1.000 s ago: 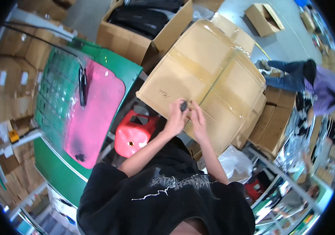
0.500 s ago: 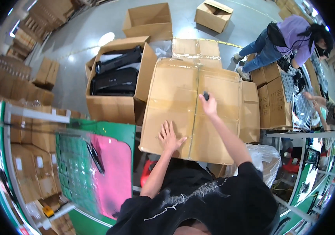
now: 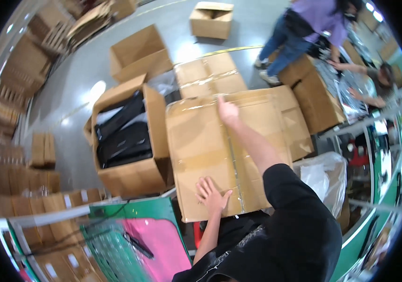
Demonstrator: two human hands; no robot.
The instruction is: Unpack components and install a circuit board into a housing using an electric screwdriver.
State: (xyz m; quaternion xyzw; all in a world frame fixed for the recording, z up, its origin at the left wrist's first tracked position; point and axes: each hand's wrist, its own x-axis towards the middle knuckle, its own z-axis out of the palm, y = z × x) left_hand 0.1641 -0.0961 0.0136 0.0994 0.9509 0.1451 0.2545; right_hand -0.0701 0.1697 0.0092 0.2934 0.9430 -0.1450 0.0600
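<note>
A large taped cardboard box [image 3: 196,145] lies before me, a seam with brown tape running from its near edge to its far edge. My left hand [image 3: 213,196] rests flat on the near left part of its top, fingers spread. At the far end of the seam is my right hand [image 3: 229,113], its fingers closed. The small black tool seen in it half a second ago is hidden now by the hand.
Left of the box stands an open carton [image 3: 126,178] with black cases inside. A pink mat [image 3: 158,244] with a black object lies on the green table [image 3: 149,209]. At the far right, a person in purple [image 3: 311,23] bends over cartons.
My right hand has moved away from me along the seam to the box's far edge. The left hand stays flat on the box. The whole view has turned and shifted.
</note>
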